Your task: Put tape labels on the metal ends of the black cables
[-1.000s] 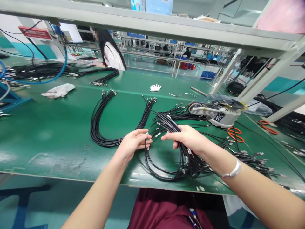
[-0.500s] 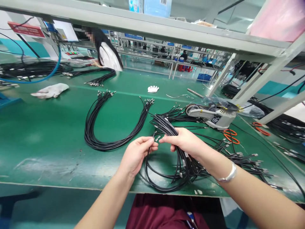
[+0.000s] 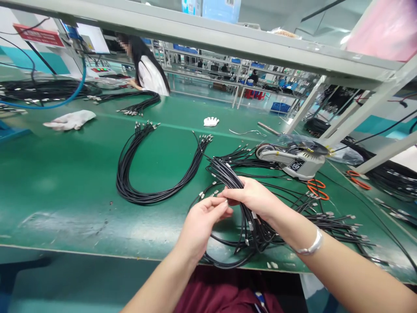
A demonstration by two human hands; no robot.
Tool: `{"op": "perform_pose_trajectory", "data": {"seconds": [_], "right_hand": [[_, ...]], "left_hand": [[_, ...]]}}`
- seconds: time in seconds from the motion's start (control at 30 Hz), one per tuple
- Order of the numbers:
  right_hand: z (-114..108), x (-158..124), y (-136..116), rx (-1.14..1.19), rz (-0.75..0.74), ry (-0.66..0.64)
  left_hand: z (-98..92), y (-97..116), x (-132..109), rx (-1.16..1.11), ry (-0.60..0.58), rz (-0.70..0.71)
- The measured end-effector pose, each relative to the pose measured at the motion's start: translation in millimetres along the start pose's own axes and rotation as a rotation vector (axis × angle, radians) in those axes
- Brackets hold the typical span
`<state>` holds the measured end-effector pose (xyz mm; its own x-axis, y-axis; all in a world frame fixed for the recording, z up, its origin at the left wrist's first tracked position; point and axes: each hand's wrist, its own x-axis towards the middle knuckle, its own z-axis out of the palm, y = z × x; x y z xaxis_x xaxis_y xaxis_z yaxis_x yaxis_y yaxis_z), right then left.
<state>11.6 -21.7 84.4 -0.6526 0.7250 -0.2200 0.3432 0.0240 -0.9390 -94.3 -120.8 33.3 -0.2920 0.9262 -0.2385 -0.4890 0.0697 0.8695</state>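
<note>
The loose bunch of thin black cables with small silver metal end connectors [image 3: 243,204] is lying near the front edge of the green workbench mat [image 3: 65,182], straight ahead of the person, and part of it is being lifted off the surface. The right hand [image 3: 252,198] is closing its fingers around a thick sheaf of these cables, gripping them from above so that they are draping down in loops on both sides. The left hand [image 3: 203,221] is pinching at one or two cable ends just below the right thumb, fingertips curled in on them; exactly which strand it is holding is too small to tell. A silver bracelet [image 3: 311,245] is sitting on the right wrist.

Judging from the layout, the sorting looks partly done: a neat U-shaped bundle of black cables [image 3: 153,174] is lying flat to the left, ends aligned, while the held bunch and the scattered cables to the right [image 3: 339,221] are looking tangled and not yet gathered.

Beyond the bunch, a grey tape dispenser machine [image 3: 293,158] is standing on the mat, with orange-handled scissors [image 3: 317,188] just beside it. Farther back, a white cloth glove [image 3: 70,120] and a smaller white glove [image 3: 211,121] are lying on the mat, and another person in a white top [image 3: 150,74] is working at the far side.
</note>
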Motion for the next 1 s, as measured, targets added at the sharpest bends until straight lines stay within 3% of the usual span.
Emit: {"op": "perform_pose_trajectory", "data": {"seconds": [0.13, 0.27, 0.37, 0.47, 0.57, 0.77, 0.87, 1.0], "right_hand": [[-1, -2, -1, 0.01, 0.0, 0.005], [-1, -3, -2, 0.088, 0.052, -0.008], [0, -4, -2, 0.116, 0.089, -0.012], [-1, -5, -2, 0.094, 0.09, 0.021], [-2, -5, -3, 0.009, 0.098, 0.023], [-1, -3, -4, 0.006, 0.118, -0.006], [-3, -3, -6, 0.028, 0.135, -0.006], [-3, -4, -8, 0.043, 0.162, -0.015]], "left_hand": [[6.6, -8, -13, 0.269, 0.044, 0.092], [-13.2, -13, -35, 0.664, -0.05, 0.091], [-30.7, -5, -42, 0.937, -0.117, 0.238], [-42.4, 7, -30, 1.051, 0.004, 0.394], [-44.5, 8, -2, 1.071, 0.144, 0.392], [-33.4, -6, 47, 0.971, 0.139, 0.284], [-30.3, 4, 53, 0.834, 0.085, 0.196], [-29.7, 23, 42, 0.614, -0.068, 0.024]]}}
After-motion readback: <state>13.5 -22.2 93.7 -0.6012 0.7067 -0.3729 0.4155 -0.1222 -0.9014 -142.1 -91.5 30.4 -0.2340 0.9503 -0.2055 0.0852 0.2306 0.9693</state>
